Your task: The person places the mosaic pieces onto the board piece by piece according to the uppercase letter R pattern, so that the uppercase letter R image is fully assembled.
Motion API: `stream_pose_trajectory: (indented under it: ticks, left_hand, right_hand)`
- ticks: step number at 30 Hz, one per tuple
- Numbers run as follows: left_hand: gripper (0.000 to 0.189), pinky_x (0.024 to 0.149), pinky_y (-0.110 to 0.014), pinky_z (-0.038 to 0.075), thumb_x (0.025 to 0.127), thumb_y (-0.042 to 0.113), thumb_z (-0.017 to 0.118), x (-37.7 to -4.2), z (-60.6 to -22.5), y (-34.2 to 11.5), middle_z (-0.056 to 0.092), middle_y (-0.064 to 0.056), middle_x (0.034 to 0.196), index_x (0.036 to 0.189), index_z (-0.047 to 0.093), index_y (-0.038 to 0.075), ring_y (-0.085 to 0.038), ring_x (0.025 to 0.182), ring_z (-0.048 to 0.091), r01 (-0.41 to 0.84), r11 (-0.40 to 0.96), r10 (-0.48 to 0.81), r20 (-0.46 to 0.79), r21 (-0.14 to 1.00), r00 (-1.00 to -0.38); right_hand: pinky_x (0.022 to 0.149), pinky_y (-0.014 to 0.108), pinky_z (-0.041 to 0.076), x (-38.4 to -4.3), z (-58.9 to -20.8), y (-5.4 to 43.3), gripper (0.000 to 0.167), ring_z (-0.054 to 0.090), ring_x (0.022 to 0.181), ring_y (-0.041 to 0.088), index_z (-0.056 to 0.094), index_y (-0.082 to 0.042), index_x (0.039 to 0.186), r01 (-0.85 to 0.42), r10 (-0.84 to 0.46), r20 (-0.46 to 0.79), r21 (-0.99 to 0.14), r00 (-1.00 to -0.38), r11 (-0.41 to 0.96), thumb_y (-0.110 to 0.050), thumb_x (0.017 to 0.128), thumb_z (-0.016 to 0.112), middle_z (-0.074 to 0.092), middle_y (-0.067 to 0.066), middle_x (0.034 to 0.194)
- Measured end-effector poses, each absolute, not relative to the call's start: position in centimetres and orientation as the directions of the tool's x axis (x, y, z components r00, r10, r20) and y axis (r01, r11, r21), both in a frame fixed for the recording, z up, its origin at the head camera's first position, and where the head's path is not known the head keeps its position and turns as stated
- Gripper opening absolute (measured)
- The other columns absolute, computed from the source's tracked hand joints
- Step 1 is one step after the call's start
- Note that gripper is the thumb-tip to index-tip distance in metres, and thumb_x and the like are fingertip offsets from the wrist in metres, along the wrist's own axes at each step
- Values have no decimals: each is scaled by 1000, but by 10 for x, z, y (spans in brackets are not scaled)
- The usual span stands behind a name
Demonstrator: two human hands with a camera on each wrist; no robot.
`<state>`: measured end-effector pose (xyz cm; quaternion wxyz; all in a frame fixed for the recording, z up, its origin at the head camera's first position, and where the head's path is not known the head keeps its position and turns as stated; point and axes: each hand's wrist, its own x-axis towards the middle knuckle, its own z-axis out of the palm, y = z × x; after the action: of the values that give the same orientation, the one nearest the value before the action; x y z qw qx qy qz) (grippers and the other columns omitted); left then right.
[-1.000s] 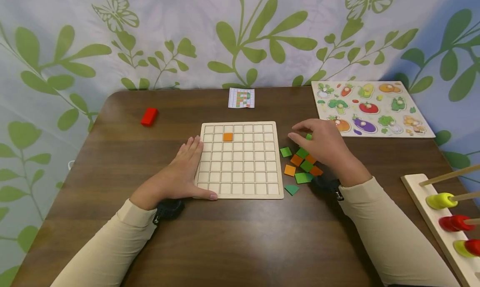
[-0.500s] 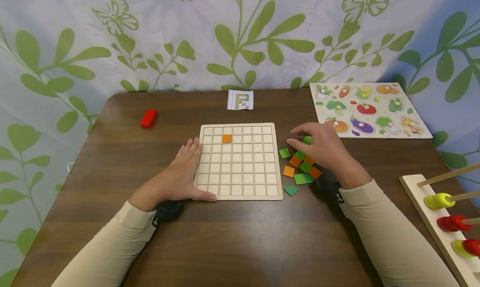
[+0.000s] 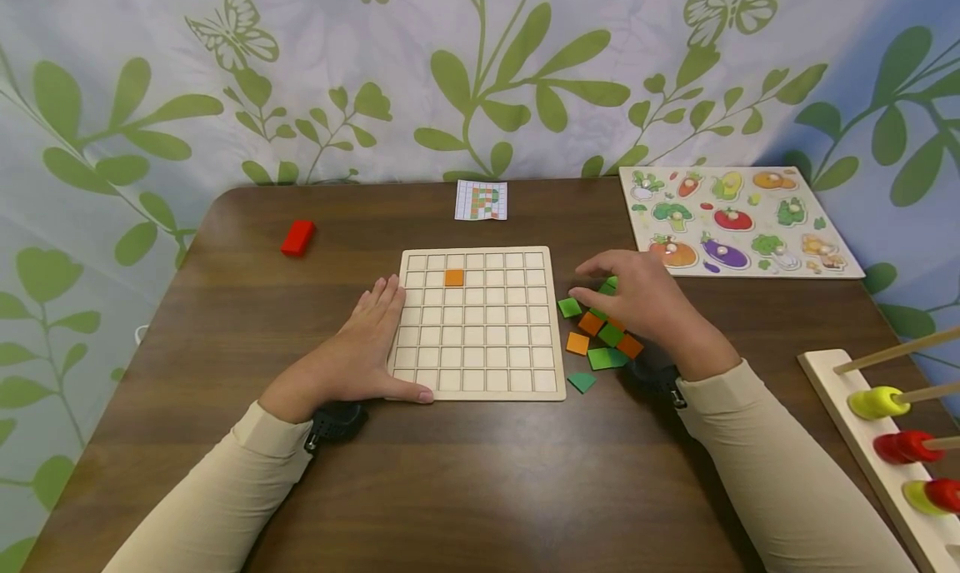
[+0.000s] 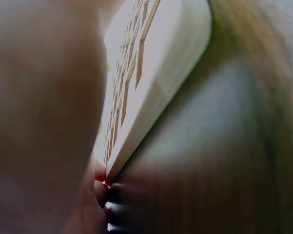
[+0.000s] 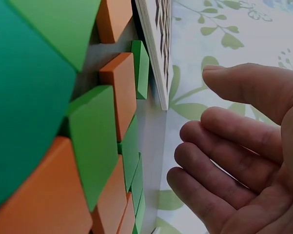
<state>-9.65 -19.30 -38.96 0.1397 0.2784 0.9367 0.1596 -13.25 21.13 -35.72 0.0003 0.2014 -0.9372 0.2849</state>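
Note:
A square wooden grid board (image 3: 480,394) lies in the middle of the head view, with one orange square tile (image 3: 453,278) in a cell of its second row. Along the board's left edge rests my left hand (image 3: 363,344), fingers extended and thumb at the front edge. My right hand (image 3: 637,298) is held over the loose tiles right of the board. Its fingers are loosely bent, and the right wrist view shows a gap between thumb and fingertips with nothing in it. Beneath it are green tiles (image 5: 92,146) and orange tiles (image 5: 121,92), partly hidden by the hand in the head view.
A small paper card (image 3: 482,201) with a coloured grid pattern lies behind the board. A red block (image 3: 298,238) is at the back left. At the back right lies a vegetable puzzle board (image 3: 738,265); a wooden bead frame (image 3: 840,398) stands at the right edge.
My right hand has dropped slightly toward the tiles and shifted a little left. The left hand keeps its place on the board, and the head view has tilted slightly.

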Motion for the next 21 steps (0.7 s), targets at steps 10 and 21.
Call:
stream_pose_trajectory:
  ticks: [10,21]
  left_hand:
    - [153,125,-52,1,70,91,70,-95,-390,-193,-4,-25,172,164,2,-10,-37,158,-9,480,792,568,-164,377,-807]
    - [152,124,-52,1,71,92,68,-96,-390,-193,-3,-25,172,164,3,-10,-37,158,-8,478,796,564,-168,371,-808]
  right_hand:
    - [89,53,55,-130,-360,208,32,69,99,32,77,2,116,-371,-399,71,-542,-914,754,-18,93,84,75,14,110]
    - [92,53,54,-132,-361,206,34,69,102,32,77,2,116,-379,-420,35,-504,-907,776,-20,91,87,75,14,112]
